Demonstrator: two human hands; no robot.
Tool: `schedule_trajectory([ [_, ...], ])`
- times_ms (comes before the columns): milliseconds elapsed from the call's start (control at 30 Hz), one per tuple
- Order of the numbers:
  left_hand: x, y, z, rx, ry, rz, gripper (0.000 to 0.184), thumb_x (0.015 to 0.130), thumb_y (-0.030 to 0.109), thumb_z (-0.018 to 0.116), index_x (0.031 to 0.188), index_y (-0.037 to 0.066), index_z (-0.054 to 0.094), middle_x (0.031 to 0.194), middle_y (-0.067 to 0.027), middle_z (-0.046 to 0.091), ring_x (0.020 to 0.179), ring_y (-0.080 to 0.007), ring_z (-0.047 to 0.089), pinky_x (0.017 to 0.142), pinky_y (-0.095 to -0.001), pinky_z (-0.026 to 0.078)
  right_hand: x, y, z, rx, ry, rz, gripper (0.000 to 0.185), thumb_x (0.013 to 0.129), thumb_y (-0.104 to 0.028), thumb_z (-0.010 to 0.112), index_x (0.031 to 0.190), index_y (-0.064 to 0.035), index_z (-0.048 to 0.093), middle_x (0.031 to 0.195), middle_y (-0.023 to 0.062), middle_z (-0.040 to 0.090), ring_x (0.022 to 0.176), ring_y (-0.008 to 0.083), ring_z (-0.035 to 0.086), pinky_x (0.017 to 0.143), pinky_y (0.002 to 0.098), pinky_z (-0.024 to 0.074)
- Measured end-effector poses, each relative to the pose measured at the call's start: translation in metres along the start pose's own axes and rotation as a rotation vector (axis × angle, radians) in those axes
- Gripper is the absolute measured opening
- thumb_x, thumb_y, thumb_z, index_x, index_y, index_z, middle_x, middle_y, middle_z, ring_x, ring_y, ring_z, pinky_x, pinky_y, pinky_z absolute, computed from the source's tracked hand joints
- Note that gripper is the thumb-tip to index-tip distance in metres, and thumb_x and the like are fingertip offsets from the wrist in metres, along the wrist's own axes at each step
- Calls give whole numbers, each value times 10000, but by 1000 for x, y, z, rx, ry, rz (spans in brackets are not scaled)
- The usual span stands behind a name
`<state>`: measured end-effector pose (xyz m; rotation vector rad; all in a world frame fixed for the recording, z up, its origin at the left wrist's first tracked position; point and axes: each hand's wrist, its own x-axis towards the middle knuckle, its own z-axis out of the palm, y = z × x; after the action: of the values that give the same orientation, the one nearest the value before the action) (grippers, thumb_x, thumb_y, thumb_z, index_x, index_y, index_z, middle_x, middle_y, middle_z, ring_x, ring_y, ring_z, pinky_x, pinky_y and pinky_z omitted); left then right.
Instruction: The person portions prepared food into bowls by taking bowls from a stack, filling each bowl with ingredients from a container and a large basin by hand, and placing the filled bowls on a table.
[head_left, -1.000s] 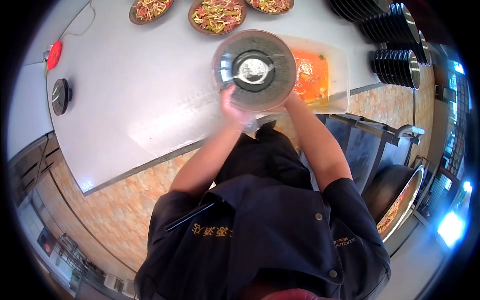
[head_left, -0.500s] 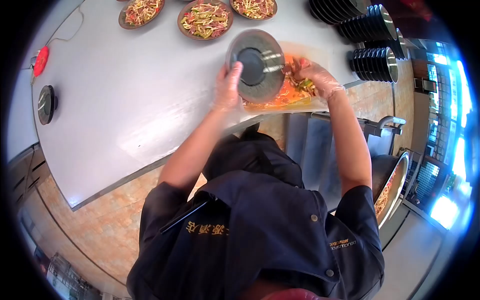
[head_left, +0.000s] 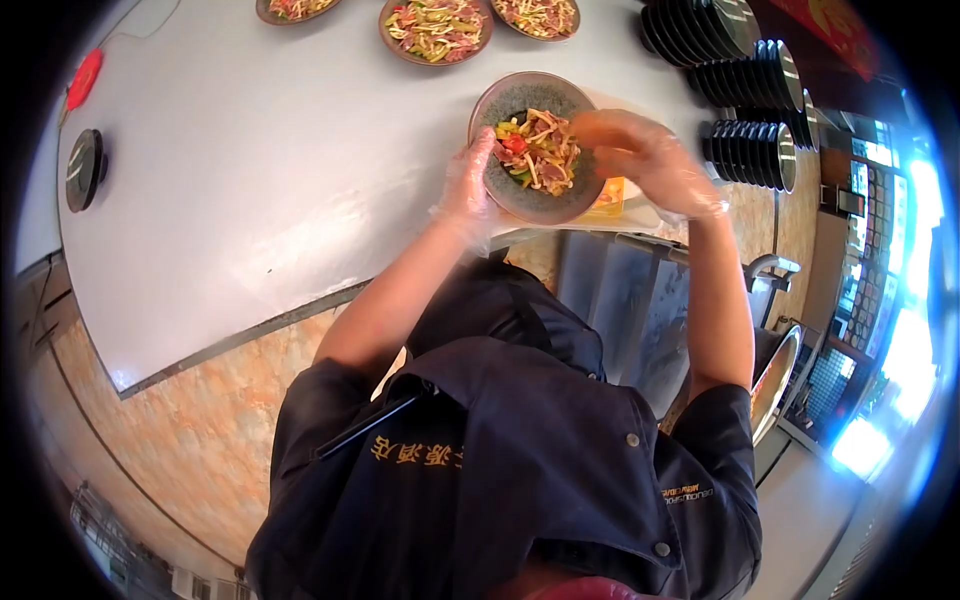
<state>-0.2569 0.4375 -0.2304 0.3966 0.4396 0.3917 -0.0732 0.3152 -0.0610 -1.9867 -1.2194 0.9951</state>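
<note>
My left hand (head_left: 468, 190), in a clear plastic glove, grips the left rim of a grey speckled bowl (head_left: 506, 108), thumb over the edge. Inside lies a mound of mixed food (head_left: 545, 155): pale strips, reddish meat, green pieces and a bit of red pepper. My gloved right hand (head_left: 650, 165) is at the bowl's right side, its somewhat blurred fingers stretched out and apart, with no food visible in them. Partly hidden beneath the bowl is a shallow tray (head_left: 642, 213) with orange-red contents.
Several filled plates (head_left: 435, 61) stand along the far side of the white table (head_left: 250, 170). Stacks of black bowls (head_left: 752, 156) are at the right. A dark dish (head_left: 86, 170) and a red object (head_left: 85, 80) lie at the left. A large pan (head_left: 778, 380) stands beyond my right arm.
Food that my right hand held over the tray is now in the bowl. The right hand's fingers have opened, and the bowl sits slightly further right in view.
</note>
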Motion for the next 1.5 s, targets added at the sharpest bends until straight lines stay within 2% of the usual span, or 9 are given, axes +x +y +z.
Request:
schedule_trajectory([
  [200, -28, 29, -6, -9, 154, 106, 594, 1027, 462, 604, 1371, -18, 540, 1283, -164, 657, 1130, -274, 684, 990, -438, 581, 30, 89, -29, 436, 105, 193, 192, 998, -56, 611, 1156, 26, 683, 1163, 106, 730, 1065, 206, 721, 903, 313, 590],
  [300, -41, 45, -36, 46, 213, 152, 645, 1030, 487, 582, 1446, 4, 483, 1371, -160, 616, 1225, -274, 636, 1072, -449, 522, 78, 189, 6, 60, 140, 356, 317, 966, -206, 644, 1237, -45, 682, 1192, 112, 735, 1072, 234, 721, 946, 351, 567],
  [567, -75, 67, -89, 98, 343, 358, 688, 1012, 501, 565, 1509, 48, 420, 1478, -159, 541, 1365, -326, 520, 1162, -495, 422, 169, 200, 143, -450, 361, -131, 377, 985, -356, 581, 1250, -100, 663, 1279, 174, 677, 1176, 355, 640, 1013, 451, 503],
  [733, -79, 66, -94, 102, 393, 371, 683, 1014, 505, 556, 1515, 60, 421, 1504, -148, 518, 1382, -329, 501, 1166, -513, 412, 115, 149, 144, -513, -398, 48, 307, 981, -292, 538, 1140, -99, 716, 1176, 209, 697, 1116, 387, 652, 981, 471, 511],
  [933, -78, 66, -87, 166, 347, 330, 677, 1019, 507, 538, 1518, 64, 421, 1516, -147, 507, 1390, -323, 494, 1165, -507, 412, 150, 163, 136, -521, 222, -25, 392, 987, -276, 523, 1324, -102, 622, 1268, 190, 668, 1175, 370, 628, 998, 464, 509],
  [1133, -77, 66, -85, 140, 339, 283, 709, 1009, 521, 548, 1531, 63, 406, 1524, -154, 498, 1393, -335, 489, 1170, -517, 403, 136, 155, 159, -838, -74, -19, 422, 976, -274, 542, 1361, -116, 610, 1296, 188, 660, 1207, 357, 622, 1021, 465, 500],
  [1200, -76, 66, -79, 129, 354, 289, 722, 1002, 524, 562, 1533, 60, 404, 1528, -156, 495, 1393, -338, 488, 1173, -527, 399, 113, 153, 146, -528, -412, -69, 350, 970, -287, 553, 1255, -142, 696, 1225, 175, 697, 1168, 358, 643, 1016, 465, 500],
  [1367, -74, 70, -73, 138, 363, 266, 699, 1009, 510, 560, 1516, 48, 425, 1493, -156, 521, 1367, -333, 510, 1150, -515, 424, 117, 231, 98, -509, 416, 343, 421, 977, -274, 506, 1343, -93, 611, 1314, 205, 643, 1199, 383, 625, 1042, 465, 489],
  [1500, -76, 72, -68, 197, 352, 271, 702, 1014, 510, 549, 1520, 42, 413, 1492, -161, 519, 1368, -339, 511, 1148, -514, 427, 102, 236, 116, -622, 260, 262, 452, 980, -293, 550, 1383, -91, 573, 1332, 201, 628, 1236, 399, 596, 1044, 477, 487],
])
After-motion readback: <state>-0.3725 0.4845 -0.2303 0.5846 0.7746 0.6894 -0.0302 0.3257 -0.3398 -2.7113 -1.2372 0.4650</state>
